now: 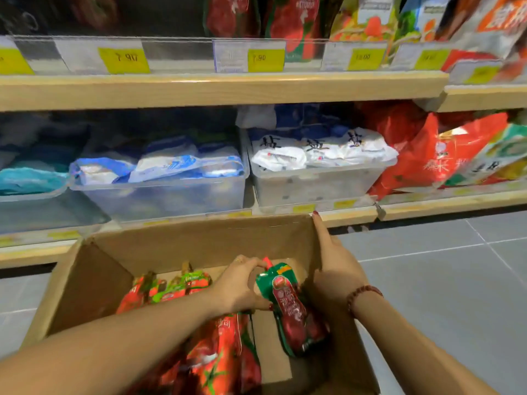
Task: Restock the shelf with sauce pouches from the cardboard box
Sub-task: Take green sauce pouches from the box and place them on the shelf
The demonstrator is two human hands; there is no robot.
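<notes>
Shop aisle, grocery section. Two wooden shelves run from 9 to 3 o'clock, with yellow price labels along their front edges. Packaged goods of the same kinds stand grouped together: red pouches at 12 o'clock, blue-and-white packets in clear plastic bins at centre, red bags at 2 o'clock. Grey floor tiles lie at 3 o'clock. An open cardboard box of sauce pouches sits at 6 o'clock, before the lower shelf.

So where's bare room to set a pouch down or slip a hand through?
The top shelf looks bare left of the red pouches. The cardboard box floor shows left of the held pouch. Tiles right of the box are bare. Bins and red bags are packed.
</notes>
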